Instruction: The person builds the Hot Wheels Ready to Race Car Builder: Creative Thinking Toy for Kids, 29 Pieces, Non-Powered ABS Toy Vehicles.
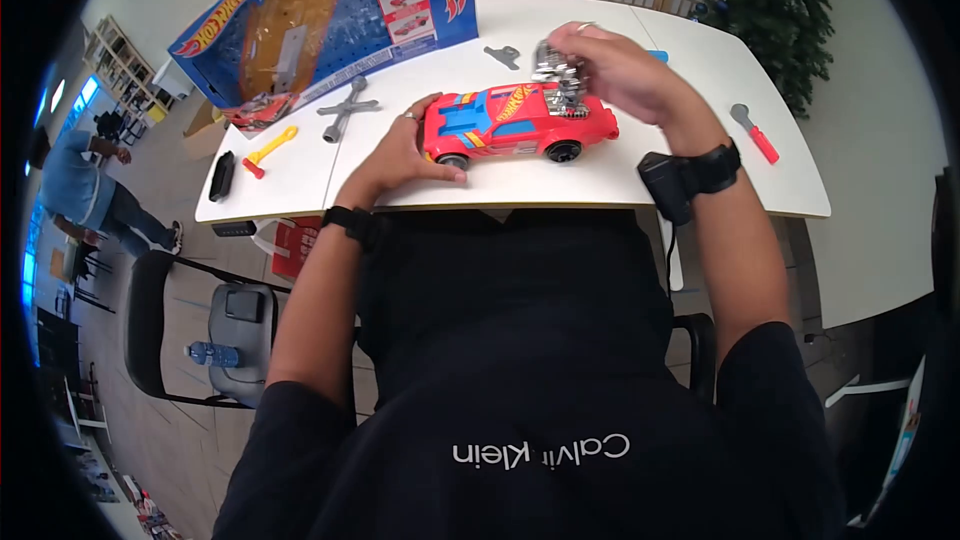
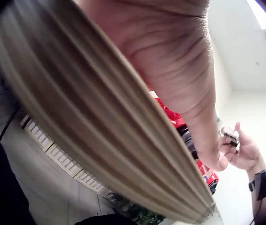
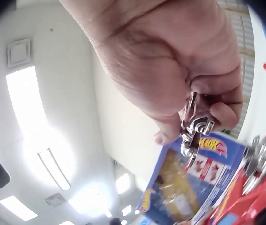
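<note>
A red toy car (image 1: 520, 130) with blue and yellow markings stands on the white table. My left hand (image 1: 398, 155) grips its left end, thumb along the near side and fingers on the far side. Over the car's right end, my right hand (image 1: 630, 70) pinches a chrome toy engine part (image 1: 548, 62). The right wrist view shows that chrome part (image 3: 196, 126) between thumb and fingers, apart from a second chrome piece (image 3: 260, 161) seated on the car. In the left wrist view, the table edge hides most of the car.
Behind the car stands a blue toy box (image 1: 350, 20). Left of it lie a grey cross wrench (image 1: 347, 110), a yellow-and-red tool (image 1: 272, 150) and a black object (image 1: 222, 176). A grey piece (image 1: 502, 57) lies beyond the car, a red-handled wrench (image 1: 755, 133) at right.
</note>
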Tool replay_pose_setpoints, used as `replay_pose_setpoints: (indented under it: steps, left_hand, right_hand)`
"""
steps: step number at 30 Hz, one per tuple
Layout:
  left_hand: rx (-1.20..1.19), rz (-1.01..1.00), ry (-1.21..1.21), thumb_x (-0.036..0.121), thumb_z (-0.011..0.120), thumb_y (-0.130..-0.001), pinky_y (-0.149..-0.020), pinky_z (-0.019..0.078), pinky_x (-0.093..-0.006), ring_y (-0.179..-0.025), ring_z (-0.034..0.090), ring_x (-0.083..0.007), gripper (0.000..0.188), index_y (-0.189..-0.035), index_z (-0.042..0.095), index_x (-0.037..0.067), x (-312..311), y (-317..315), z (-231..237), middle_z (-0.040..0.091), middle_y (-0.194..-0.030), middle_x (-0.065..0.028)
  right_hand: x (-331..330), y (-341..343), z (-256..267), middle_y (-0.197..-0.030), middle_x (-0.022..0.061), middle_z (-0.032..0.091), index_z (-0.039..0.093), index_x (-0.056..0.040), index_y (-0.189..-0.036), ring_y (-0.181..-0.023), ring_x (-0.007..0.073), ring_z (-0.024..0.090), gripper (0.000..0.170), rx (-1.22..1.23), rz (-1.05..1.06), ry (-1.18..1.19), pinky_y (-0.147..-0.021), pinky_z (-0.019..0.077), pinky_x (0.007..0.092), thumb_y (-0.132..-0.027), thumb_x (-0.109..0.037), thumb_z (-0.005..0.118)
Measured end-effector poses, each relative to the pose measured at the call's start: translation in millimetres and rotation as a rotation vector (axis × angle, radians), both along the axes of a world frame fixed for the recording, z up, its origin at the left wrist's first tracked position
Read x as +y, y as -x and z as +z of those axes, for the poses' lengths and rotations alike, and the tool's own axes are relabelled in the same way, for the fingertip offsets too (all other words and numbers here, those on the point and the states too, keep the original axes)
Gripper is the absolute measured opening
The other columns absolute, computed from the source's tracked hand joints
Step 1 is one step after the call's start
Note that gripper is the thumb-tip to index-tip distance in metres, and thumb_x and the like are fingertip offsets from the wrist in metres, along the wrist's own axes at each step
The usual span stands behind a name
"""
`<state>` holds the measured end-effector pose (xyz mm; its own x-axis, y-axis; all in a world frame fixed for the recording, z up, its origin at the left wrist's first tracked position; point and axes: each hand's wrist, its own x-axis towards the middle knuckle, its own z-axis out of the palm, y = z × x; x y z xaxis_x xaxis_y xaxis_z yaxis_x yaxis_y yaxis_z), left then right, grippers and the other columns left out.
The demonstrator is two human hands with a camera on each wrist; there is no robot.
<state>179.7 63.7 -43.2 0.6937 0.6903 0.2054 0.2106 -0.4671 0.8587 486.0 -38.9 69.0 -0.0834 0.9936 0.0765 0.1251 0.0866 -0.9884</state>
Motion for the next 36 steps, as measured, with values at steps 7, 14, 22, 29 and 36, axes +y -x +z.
replay_pose_setpoints:
  steps: [7,14,22,29,36]
  left_hand:
    - [0.066,0.121,-0.257,0.046,0.103,-0.051,-0.108,0.0507,-0.0392,-0.121,0.066,-0.0331,0.126,-0.146,0.046,-0.013,-12.4,-1.1,5.2,0.065,-0.131,-0.0292]
    - [0.136,0.165,-0.333,0.06,0.096,-0.055,-0.116,0.0414,-0.0464,-0.132,0.054,-0.0435,0.126,-0.147,0.047,-0.011,-8.4,4.6,-4.1,0.059,-0.14,-0.03]
    - [0.141,0.183,-0.395,0.068,0.092,-0.055,-0.117,0.0395,-0.0472,-0.134,0.052,-0.0424,0.129,-0.146,0.048,-0.011,-10.7,9.5,-1.7,0.056,-0.145,-0.0276]
    - [0.178,0.192,-0.352,0.062,0.094,-0.055,-0.119,0.0376,-0.0459,-0.137,0.049,-0.0418,0.13,-0.151,0.042,-0.009,-7.8,8.1,-4.1,0.053,-0.146,-0.0286]
    - [0.169,0.2,-0.427,0.063,0.093,-0.057,-0.117,0.0396,-0.0457,-0.134,0.052,-0.0426,0.128,-0.15,0.044,-0.01,-7.8,7.5,-5.8,0.055,-0.145,-0.0291]
  right_hand:
    - [34.8,87.5,-8.9,-0.089,0.0124,0.069,0.054,0.0001,-0.101,-0.069,0.0206,0.075,0.032,-0.319,-0.077,-0.017,-0.057,0.058,0.0302,-0.096,-0.021,0.078]
    - [51.0,119.4,-31.4,-0.087,0.0201,0.07,0.065,0.0018,-0.093,-0.079,0.0268,0.075,0.032,-0.95,-0.179,-0.211,-0.068,0.0577,0.0398,-0.093,-0.027,0.079]
    - [69.1,97.2,-12.2,-0.094,0.0206,0.074,0.078,-0.001,-0.108,-0.096,0.039,0.066,0.027,-1.083,0.226,-0.257,-0.088,0.0515,0.0452,-0.091,-0.022,0.078]
    - [60.3,105.8,-33.2,-0.093,0.0125,0.071,0.074,-0.0052,-0.092,-0.1,0.0326,0.064,0.024,-1.201,0.117,-0.496,-0.087,0.0515,0.0451,-0.087,-0.027,0.081]
    - [44.2,121.9,-53.2,-0.102,0.0065,0.07,0.075,-0.0102,-0.091,-0.108,0.0284,0.062,0.022,-1.171,-0.199,-0.33,-0.093,0.046,0.0485,-0.085,-0.031,0.083]
